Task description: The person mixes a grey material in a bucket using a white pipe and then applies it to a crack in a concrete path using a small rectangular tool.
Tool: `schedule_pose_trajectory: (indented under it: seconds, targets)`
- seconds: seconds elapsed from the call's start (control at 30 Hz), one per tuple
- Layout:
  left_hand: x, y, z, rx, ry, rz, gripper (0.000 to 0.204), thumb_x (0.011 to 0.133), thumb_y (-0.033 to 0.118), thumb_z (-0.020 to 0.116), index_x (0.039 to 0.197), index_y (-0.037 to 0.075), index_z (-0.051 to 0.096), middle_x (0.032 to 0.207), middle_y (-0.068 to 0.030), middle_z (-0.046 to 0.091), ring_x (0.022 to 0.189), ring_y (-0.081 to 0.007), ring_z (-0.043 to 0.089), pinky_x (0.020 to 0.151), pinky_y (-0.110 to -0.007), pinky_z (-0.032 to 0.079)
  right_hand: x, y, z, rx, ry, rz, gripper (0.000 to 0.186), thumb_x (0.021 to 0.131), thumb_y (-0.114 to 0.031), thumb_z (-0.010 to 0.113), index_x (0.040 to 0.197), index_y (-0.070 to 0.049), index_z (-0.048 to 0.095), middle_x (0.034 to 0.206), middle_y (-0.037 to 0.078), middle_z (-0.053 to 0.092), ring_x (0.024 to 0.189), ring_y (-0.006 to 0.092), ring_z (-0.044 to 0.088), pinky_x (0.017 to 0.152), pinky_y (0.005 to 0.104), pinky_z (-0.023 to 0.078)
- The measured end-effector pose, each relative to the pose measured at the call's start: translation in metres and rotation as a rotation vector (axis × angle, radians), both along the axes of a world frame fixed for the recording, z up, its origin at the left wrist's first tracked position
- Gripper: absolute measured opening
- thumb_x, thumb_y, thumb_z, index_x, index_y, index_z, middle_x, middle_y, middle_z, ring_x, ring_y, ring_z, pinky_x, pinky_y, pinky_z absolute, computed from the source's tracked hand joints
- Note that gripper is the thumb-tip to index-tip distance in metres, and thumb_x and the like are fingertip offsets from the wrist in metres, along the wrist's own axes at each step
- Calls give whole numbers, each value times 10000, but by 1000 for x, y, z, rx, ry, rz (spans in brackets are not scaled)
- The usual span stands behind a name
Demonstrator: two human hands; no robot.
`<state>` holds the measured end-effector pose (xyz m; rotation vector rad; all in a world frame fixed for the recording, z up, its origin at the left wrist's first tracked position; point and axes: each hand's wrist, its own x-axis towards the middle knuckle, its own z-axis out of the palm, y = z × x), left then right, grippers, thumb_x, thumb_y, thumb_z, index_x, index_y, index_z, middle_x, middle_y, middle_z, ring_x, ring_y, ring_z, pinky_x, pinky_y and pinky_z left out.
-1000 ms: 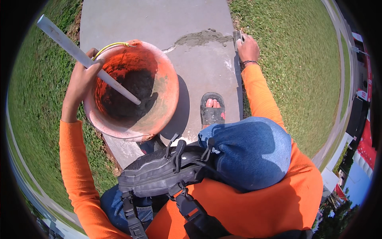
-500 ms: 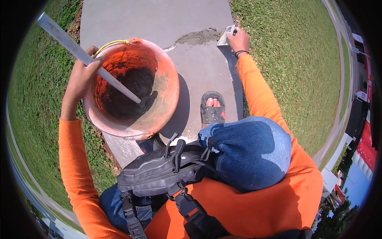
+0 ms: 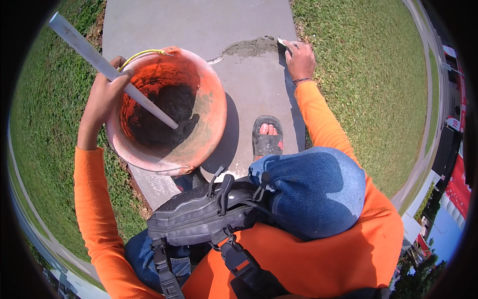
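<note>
A weathered orange bucket (image 3: 211, 107) with dark wet mortar (image 3: 169, 107) inside stands tilted toward me at the left of the path. My left hand (image 3: 104, 94) is closed at its left rim, with a long white pipe (image 3: 82, 46) lying across the grip. The pipe's lower end rests in the mortar. At the path's right edge, my right hand (image 3: 301, 60) pinches a small flat scraper (image 3: 282, 42), now seen nearly edge-on. Just left of the scraper, a strip of rough grey mortar (image 3: 251, 47) lies across the smooth concrete path (image 3: 199, 22).
Grass borders the path on the left (image 3: 55, 119) and right (image 3: 368, 89). My sandalled foot (image 3: 267, 135) is on the concrete below the mortar strip. A black waist bag (image 3: 199, 214) lies across my lap, beside my bent denim knee (image 3: 318, 194). The bucket's yellow handle cord (image 3: 142, 56) loops at its far rim.
My right hand has turned over and moved slightly, so the scraper's flat face no longer shows. The left hand, bucket and pipe keep their places, apart from a small shift of the view.
</note>
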<state>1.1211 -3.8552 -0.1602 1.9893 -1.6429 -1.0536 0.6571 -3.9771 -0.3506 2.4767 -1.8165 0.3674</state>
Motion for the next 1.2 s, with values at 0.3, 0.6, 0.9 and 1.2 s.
schedule_pose_trajectory:
  seconds: [0.3, 0.6, 0.9, 1.2]
  targets:
    - [1, 1, 1, -12, 7, 10, 304, 883, 287, 566, 927, -14, 547, 746, -66, 482, 745, -157, 476, 706, -326, 426, -5, 46, -23, 78, -7, 90, 428, 739, -121, 774, 1141, -263, 730, 1106, -3, 663, 1052, 224, 602, 916, 401, 480]
    - [-5, 3, 5, -29, 3, 16, 298, 885, 284, 573, 904, -12, 540, 748, -63, 472, 742, -154, 461, 693, -323, 412, -13, 32, -1, 45, -47, 127, 424, 739, -103, 761, 1134, -253, 730, 1091, -23, 668, 1051, 218, 605, 921, 396, 471]
    - [-3, 4, 3, -39, 3, 10, 292, 892, 276, 575, 904, -15, 544, 744, -61, 474, 739, -151, 456, 693, -326, 413, 2, -18, -10, 17, -8, 201, 342, 756, -112, 753, 1070, -247, 747, 1054, -36, 682, 1032, 204, 608, 908, 389, 471]
    - [-2, 4, 3, 5, 42, 45, 299, 893, 282, 583, 932, -13, 555, 773, -61, 497, 773, -151, 479, 728, -315, 426, -17, 37, -24, 29, -8, 201, 420, 743, -90, 742, 1129, -256, 736, 1077, -33, 668, 1034, 201, 601, 882, 383, 467]
